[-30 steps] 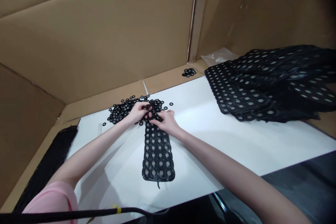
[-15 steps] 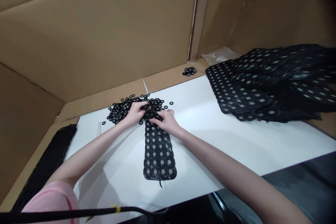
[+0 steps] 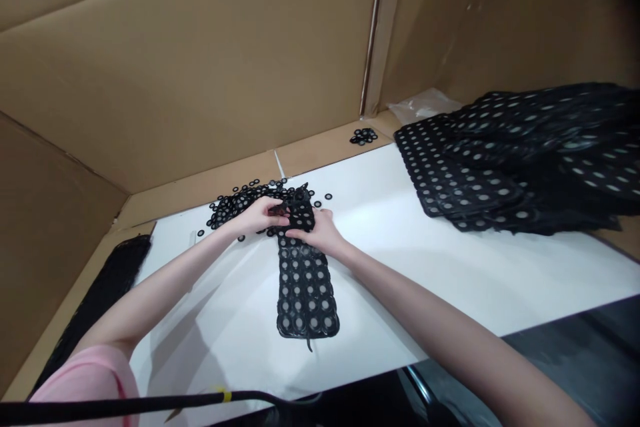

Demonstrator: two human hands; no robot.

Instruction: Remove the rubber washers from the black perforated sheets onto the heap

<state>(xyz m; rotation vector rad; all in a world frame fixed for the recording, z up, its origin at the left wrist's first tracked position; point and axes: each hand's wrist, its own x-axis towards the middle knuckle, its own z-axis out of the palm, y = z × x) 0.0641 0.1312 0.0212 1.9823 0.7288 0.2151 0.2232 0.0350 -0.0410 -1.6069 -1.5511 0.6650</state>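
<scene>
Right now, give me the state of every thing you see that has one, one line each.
Dotted strip: near part flat, far end raised at the hands
Left hand: at the strip's far left edge, grip unclear
Right hand: closed on the strip
Black rings: loose, heaped and scattered
Small ring cluster: bunched, apart from the heap
Dotted sheets: piled, overlapping unevenly
Black stack: lying at left, partly hidden
Clear plastic: crumpled

Blk grey-dotted strip [image 3: 306, 283], near pt flat on wht tbl [image 3: 380, 227].
</scene>
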